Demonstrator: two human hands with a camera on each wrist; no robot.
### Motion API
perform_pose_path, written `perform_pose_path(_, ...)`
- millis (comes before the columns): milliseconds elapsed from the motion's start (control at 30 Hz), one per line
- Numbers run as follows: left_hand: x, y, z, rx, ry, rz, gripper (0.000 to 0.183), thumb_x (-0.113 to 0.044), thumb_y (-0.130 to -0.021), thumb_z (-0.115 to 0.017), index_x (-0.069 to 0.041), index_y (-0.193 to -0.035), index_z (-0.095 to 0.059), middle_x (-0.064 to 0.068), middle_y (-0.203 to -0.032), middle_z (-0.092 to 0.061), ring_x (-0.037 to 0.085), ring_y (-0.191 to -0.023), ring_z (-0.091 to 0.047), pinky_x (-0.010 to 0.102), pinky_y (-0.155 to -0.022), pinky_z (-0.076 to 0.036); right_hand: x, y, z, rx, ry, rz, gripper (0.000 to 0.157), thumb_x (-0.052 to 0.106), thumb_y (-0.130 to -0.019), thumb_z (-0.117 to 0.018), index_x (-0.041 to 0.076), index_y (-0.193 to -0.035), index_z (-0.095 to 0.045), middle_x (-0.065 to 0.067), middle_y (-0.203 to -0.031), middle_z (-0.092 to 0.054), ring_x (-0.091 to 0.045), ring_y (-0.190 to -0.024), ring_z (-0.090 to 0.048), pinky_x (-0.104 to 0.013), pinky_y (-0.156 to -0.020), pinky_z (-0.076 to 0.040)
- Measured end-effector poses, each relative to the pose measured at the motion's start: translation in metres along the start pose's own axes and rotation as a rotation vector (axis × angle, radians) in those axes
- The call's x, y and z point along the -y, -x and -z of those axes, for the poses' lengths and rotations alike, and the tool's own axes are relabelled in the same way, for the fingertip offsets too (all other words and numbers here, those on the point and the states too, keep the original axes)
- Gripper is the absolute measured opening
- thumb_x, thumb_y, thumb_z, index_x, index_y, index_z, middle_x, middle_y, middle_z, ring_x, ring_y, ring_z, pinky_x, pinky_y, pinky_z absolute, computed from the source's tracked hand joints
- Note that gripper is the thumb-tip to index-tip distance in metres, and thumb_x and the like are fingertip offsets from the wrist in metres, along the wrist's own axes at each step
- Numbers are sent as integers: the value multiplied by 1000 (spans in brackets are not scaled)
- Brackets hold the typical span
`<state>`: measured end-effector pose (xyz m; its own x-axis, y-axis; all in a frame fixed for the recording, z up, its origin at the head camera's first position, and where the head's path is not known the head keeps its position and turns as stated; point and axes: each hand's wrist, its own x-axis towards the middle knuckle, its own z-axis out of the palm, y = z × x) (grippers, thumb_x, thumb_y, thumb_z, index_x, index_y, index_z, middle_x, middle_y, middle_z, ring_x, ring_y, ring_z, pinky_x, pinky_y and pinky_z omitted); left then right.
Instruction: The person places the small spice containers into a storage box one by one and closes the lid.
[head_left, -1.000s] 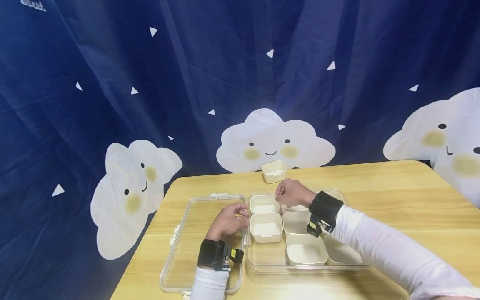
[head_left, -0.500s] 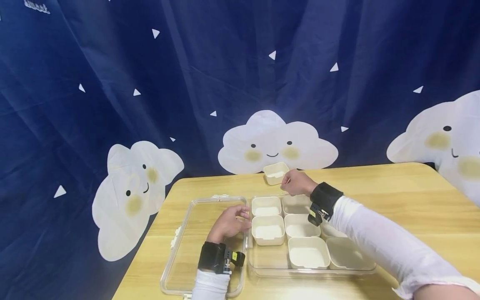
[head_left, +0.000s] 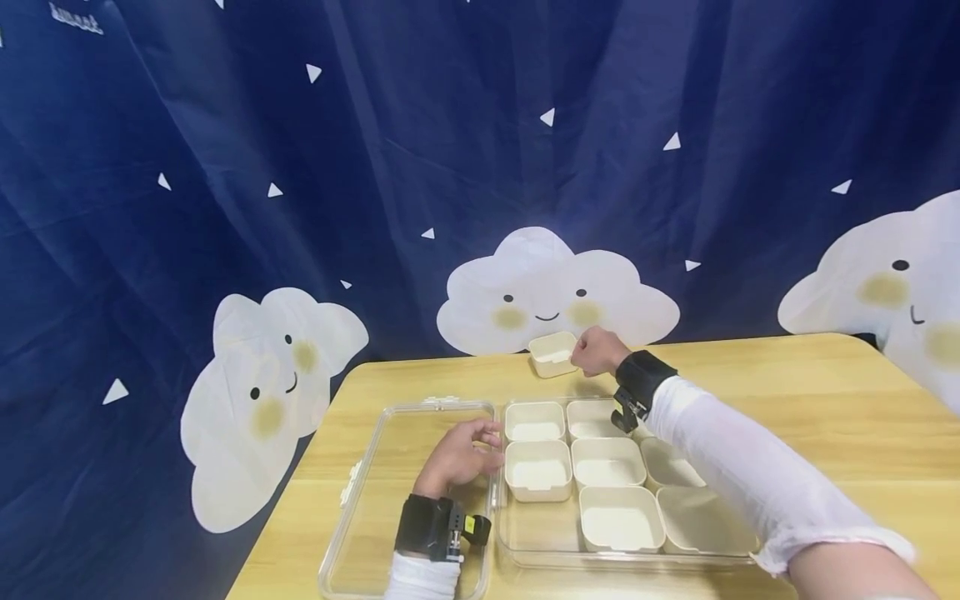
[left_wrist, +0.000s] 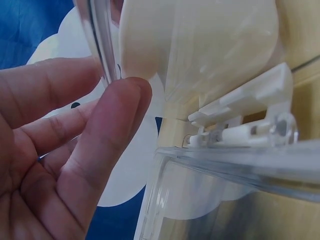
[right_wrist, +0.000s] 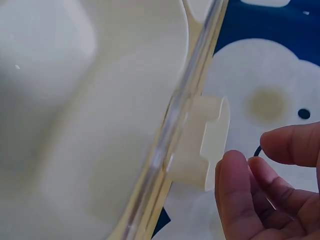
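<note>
My left hand (head_left: 461,454) reaches over the clear lid frame, its fingers relaxed and fingertips right at the left wall of the clear box (head_left: 540,558). In the left wrist view, the thumb (left_wrist: 107,130) overlaps that wall's edge, close to a cream tub (left_wrist: 200,45). My right hand (head_left: 597,351) is beyond the box's back wall, fingers loosely curled, at the right side of a loose cream tub (head_left: 552,357). In the right wrist view, the fingertips (right_wrist: 232,165) are close to a notched cream piece (right_wrist: 200,142), with space between thumb and fingers.
Several cream tubs (head_left: 621,518) sit in rows inside the box, partly hidden by the right sleeve (head_left: 735,450). The clear lid (head_left: 348,492) with white latches (head_left: 351,483) lies to the left on the wooden table (head_left: 825,400). A dark blue curtain (head_left: 420,125) with clouds hangs behind.
My right hand has moved back from over the box's rear tubs to beside the loose tub behind it. The left hand has stayed at the box's left wall.
</note>
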<state>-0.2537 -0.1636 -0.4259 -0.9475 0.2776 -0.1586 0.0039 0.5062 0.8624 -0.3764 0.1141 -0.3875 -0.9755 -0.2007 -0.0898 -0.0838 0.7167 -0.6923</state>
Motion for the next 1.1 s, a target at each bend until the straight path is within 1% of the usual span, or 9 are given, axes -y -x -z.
perform_pose_path(233, -2, 3, 0, -3, -35, -18, 49, -7, -79, -74, -5, -126, -60, 4, -105, -64, 21, -87, -61, 35, -69, -49, -11, -22, 2, -1, 64, -51, 20, 8, -80, -53, 10, -60, -57, 1, -55, -58, -16, -54, -62, -25, -56, -48)
perform_pose_path(367, 0, 3, 0, -10, -33, -21, 49, -8, -79, -74, -6, -126, -60, 5, -105, -64, 19, -82, -63, 35, -68, -51, -19, -34, 0, -28, 76, -69, 16, 9, -75, -52, 4, -66, -64, 2, -54, -58, -11, -48, -58, -23, -52, -47)
perform_pose_path(467, 2, 3, -1, -13, -33, -20, 48, -8, -79, -74, -6, -126, -60, 6, -105, -63, 18, -79, -65, 35, -67, -51, -25, -41, -3, -57, 79, -84, 15, 9, -73, -52, 4, -69, -66, 1, -57, -60, -9, -46, -58, -22, -51, -49)
perform_pose_path(533, 3, 3, -1, -11, -28, -17, 48, -8, -79, -74, -6, -125, -60, 6, -105, -63, 18, -78, -65, 35, -67, -51, -27, -45, -5, -72, 83, -99, 13, 8, -73, -53, 7, -63, -61, 1, -57, -59, -8, -45, -57, -21, -50, -49)
perform_pose_path(633, 3, 3, -1, -11, -18, -17, 48, -8, -79, -74, -5, -125, -61, 5, -104, -64, 19, -79, -65, 34, -66, -51, -29, -48, -6, -89, 76, -125, 17, 8, -73, -53, 12, -57, -51, 2, -53, -57, -8, -42, -55, -21, -47, -46)
perform_pose_path(767, 3, 2, -1, -13, -16, -22, 48, -6, -78, -74, -4, -124, -61, 5, -103, -64, 20, -80, -63, 34, -65, -50, -29, -52, -8, -100, 51, -153, 18, 5, -71, -52, 12, -56, -47, 0, -50, -54, -11, -43, -53, -21, -44, -42)
perform_pose_path(900, 3, 2, -2, -12, -8, -27, 49, -5, -78, -74, -3, -125, -60, 7, -104, -64, 20, -78, -65, 35, -66, -51, -32, -58, -12, -103, 145, -140, 15, 6, -70, -53, 10, -56, -51, -4, -56, -55, -20, -53, -56, -24, -47, -43)
perform_pose_path(1033, 2, 3, -4, -2, -8, -38, 49, -6, -79, -74, -1, -126, -59, 8, -105, -63, 20, -78, -67, 35, -68, -53, -35, -63, -14, -89, 281, -109, 14, 7, -70, -54, 8, -56, -54, -8, -61, -57, -29, -64, -60, -30, -54, -49)
perform_pose_path(1100, 2, 3, -5, 3, -12, -40, 49, -7, -80, -74, -1, -127, -58, 8, -105, -63, 20, -79, -67, 35, -69, -53, -36, -64, -14, -74, 342, -94, 15, 8, -70, -55, 8, -55, -53, -8, -62, -57, -30, -66, -61, -32, -59, -52)
